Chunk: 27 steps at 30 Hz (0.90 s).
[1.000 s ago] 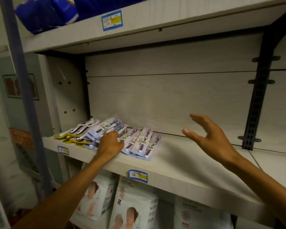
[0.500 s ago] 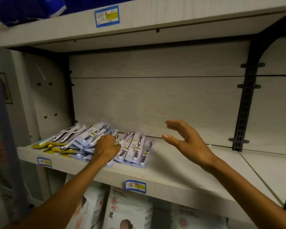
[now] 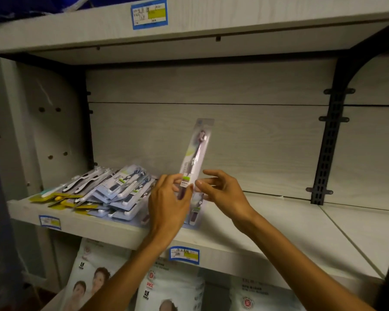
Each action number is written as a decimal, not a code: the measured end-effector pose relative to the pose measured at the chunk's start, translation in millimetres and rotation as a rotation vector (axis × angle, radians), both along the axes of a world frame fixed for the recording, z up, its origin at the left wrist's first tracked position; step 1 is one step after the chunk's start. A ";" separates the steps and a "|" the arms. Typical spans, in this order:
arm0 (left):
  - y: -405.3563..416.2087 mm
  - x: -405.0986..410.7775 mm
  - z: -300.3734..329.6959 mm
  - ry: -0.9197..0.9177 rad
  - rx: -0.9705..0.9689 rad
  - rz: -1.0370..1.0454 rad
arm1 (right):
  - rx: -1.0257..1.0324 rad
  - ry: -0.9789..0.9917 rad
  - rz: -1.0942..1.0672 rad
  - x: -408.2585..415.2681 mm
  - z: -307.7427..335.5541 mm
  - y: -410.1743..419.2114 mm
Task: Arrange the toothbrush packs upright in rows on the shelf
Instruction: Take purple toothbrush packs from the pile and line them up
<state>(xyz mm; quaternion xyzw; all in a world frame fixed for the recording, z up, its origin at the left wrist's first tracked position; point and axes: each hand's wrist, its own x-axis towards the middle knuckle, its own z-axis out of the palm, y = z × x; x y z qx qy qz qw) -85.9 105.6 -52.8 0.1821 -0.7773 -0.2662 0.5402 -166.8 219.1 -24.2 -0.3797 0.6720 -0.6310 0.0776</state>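
Since a second ago: one toothbrush pack point(image 3: 194, 153) lifted off the pile and raised upright above the shelf point(image 3: 267, 223), right hand point(image 3: 222, 194) brought in from the open air to meet it.

Possible trouble from here: pack slipping or toppling flat once released, being thin, light and narrow at its foot, with nothing yet behind or beside it to lean on. Also a chance of nudging the loose packs just under the left hand point(image 3: 166, 203) off the front edge.

Left hand: fingers curled round the lower part of the pack, pinching it at the label. Right hand: fingers half spread, thumb and fingertips at the pack's right edge, touching or nearly so; cannot tell whether a real grip.

Rest of the toothbrush packs point(image 3: 103, 194): lying flat in a jumbled heap to the left of the left hand, none upright yet.
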 end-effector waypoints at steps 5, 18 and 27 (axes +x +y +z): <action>6.3 -8.3 -5.4 -0.001 -0.083 -0.092 | -0.039 -0.029 -0.059 -2.9 1.7 -1.3; -55.7 -30.6 -14.2 -0.635 -0.032 0.006 | 0.015 -0.028 -0.211 -39.2 9.6 29.2; -45.5 -44.2 0.3 -0.817 -0.078 0.061 | 0.018 0.005 -0.252 -38.0 14.8 45.7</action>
